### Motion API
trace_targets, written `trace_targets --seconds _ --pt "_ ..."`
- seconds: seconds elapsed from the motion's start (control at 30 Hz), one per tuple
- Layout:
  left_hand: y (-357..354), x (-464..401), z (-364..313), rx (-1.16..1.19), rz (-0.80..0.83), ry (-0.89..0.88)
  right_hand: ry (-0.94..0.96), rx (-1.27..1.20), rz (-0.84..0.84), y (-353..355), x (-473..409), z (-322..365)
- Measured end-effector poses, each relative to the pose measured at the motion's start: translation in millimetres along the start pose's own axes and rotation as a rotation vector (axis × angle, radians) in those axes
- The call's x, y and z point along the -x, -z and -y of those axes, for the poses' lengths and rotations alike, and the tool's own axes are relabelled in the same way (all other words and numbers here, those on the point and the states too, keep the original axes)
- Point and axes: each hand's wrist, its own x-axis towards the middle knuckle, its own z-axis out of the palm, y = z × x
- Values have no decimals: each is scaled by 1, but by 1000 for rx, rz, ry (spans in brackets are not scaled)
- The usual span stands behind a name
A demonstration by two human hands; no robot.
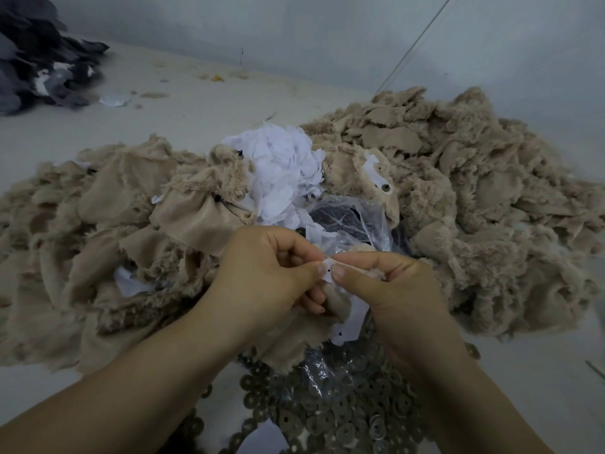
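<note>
heaps of beige plush fabric pieces cover much of the counter. a mound of white paper scraps lies among them, just beside a clear plastic bag. flat round washers spread at the near edge. dark grey fabric is piled far left, well apart.

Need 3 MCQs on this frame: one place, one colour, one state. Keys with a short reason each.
1. The white paper heap lies: A amid the beige plush piles; B on a shelf; C in a box.
2. The far-left fabric heap is: A red; B dark grey; C green.
3. The left hand and right hand: A lie flat; B hold scissors; C pinch a small white tab.
Key: 1 A, plush surrounds it; 2 B, it looks charcoal; 3 C, both grip it between thumb and forefinger.
</note>
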Motion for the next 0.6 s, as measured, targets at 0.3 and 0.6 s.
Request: trace_targets --seconds 0.3,0.6 --pt "-7 2 3 -21 -85 -35 52 117 -99 -3 2 0" --pt "-8 3 5 52 -100 -9 50 64 -88 -3 1 -6"
